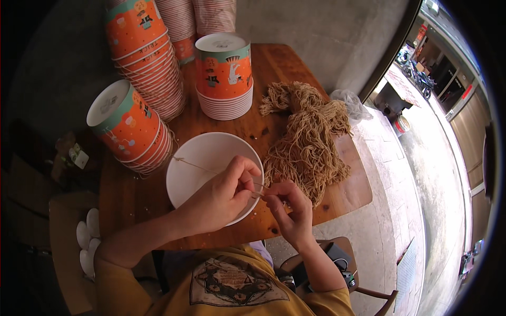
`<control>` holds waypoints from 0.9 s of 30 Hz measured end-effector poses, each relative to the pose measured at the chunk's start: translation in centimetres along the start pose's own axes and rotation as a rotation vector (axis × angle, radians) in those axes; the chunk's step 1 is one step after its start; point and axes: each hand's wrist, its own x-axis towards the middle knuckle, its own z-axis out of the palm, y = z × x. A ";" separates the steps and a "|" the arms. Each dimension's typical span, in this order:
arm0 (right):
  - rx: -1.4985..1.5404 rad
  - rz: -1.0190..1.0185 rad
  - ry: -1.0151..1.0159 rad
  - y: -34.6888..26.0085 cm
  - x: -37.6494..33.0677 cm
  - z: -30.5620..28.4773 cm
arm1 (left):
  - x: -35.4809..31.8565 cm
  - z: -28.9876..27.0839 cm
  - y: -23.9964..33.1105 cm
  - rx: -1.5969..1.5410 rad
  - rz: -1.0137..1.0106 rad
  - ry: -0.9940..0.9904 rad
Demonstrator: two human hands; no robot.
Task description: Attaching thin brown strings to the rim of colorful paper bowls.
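Yellow shirt (240, 309) cloth is closest, at six o'clock, and on its chest is a dark patch (232, 282) with tiny marks too fuzzy to read. Just above it the two hands meet, and both pinch one thin tan string (196, 165). The left hand (224, 195) is over a big white bowl (226, 145), its fingers squeezed on the string. The right hand (291, 210) has its fingers closed on the string too, just to the right of the left fingers. From the hands, the long way of the string points to ten o'clock and gets to the bowl's rim. The left hand is nearer to that far end; I can't tell if it is tied there. A fluffy pile of tan strings (311, 139) lies on the wooden counter (356, 181) between one and two o'clock, closer to the right hand. Orange cups sit in stacks: a tipped stack (129, 129) at ten, a tall stack (145, 42) at eleven, and a short stack (224, 71) just before twelve. The tall stack has dark capital letters on its sides, and the white bottoms of the other two have print too small to read.
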 end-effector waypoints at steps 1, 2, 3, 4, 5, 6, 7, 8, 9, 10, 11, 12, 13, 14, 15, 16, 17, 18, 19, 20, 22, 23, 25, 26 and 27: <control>-0.001 0.000 0.001 0.0 -0.1 0.0 | 0.0 0.1 -0.2 -0.071 -0.014 -0.014; 0.022 -0.005 0.021 0.1 -0.2 0.1 | 0.0 0.1 -0.3 -0.143 -0.028 -0.027; 0.046 -0.009 0.041 0.1 -0.2 0.2 | 0.0 0.1 -0.2 -0.142 -0.028 -0.028; 0.046 -0.007 0.042 -0.1 -0.1 0.2 | 0.1 0.0 0.0 -0.165 -0.050 -0.043; 0.016 -0.031 0.042 -0.5 0.1 0.2 | 0.2 0.0 0.1 -0.187 -0.072 -0.058; -0.013 -0.054 0.043 -0.7 0.2 0.2 | 0.3 0.1 0.0 -0.187 -0.074 -0.059; -0.017 -0.054 0.043 -0.6 0.2 0.3 | 0.3 0.2 -0.1 -0.210 -0.065 -0.060; -0.056 -0.081 0.031 -0.4 0.2 0.4 | 0.2 0.2 -0.2 -0.234 -0.055 -0.061; -0.095 -0.107 0.018 -0.3 0.1 0.5 | 0.1 0.2 -0.2 -0.237 -0.054 -0.060; -0.092 -0.107 0.016 -0.3 0.1 0.5 | 0.1 0.1 -0.1 -0.221 -0.046 -0.056; -0.041 -0.068 0.019 -0.3 0.1 0.5 | 0.0 0.1 0.0 -0.206 -0.038 -0.052; 0.010 -0.030 0.022 -0.2 0.1 0.5 | 0.0 0.0 0.1 -0.205 -0.040 -0.049; 0.011 -0.029 0.020 0.0 0.1 0.4 | -0.1 0.0 0.0 -0.154 -0.035 -0.037; 0.026 -0.047 0.027 0.3 0.0 0.4 | -0.1 0.0 0.0 -0.104 -0.029 -0.025; 0.042 -0.066 0.033 0.6 0.0 0.4 | -0.1 0.1 0.0 -0.105 -0.031 -0.024; 0.042 -0.065 0.032 0.6 -0.1 0.4 | -0.1 0.0 0.0 -0.110 -0.036 -0.027; 0.093 -0.046 0.041 0.7 -0.2 0.5 | -0.1 0.0 0.0 -0.115 -0.040 -0.031; 0.144 -0.026 0.050 0.7 -0.3 0.5 | -0.1 0.0 -0.1 -0.116 -0.040 -0.030; 0.144 -0.027 0.049 0.7 -0.4 0.5 | -0.2 0.1 -0.1 -0.114 -0.037 -0.026; 0.146 -0.040 0.049 0.8 -0.4 0.5 | -0.2 0.1 -0.2 -0.112 -0.033 -0.023; 0.147 -0.056 0.051 0.8 -0.5 0.4 | -0.2 0.1 -0.1 -0.101 -0.022 -0.014; 0.149 -0.040 0.047 0.7 -0.6 0.3 | -0.2 0.0 0.0 -0.090 -0.013 -0.005; 0.150 -0.025 0.044 0.8 -0.7 0.1 | -0.2 0.1 0.1 -0.087 -0.014 -0.006; 0.076 -0.070 0.034 0.8 -0.7 0.0 | -0.2 0.1 0.1 -0.086 -0.019 -0.008; 0.002 -0.114 0.024 0.8 -0.7 -0.1 | -0.2 0.1 0.0 -0.087 -0.018 -0.010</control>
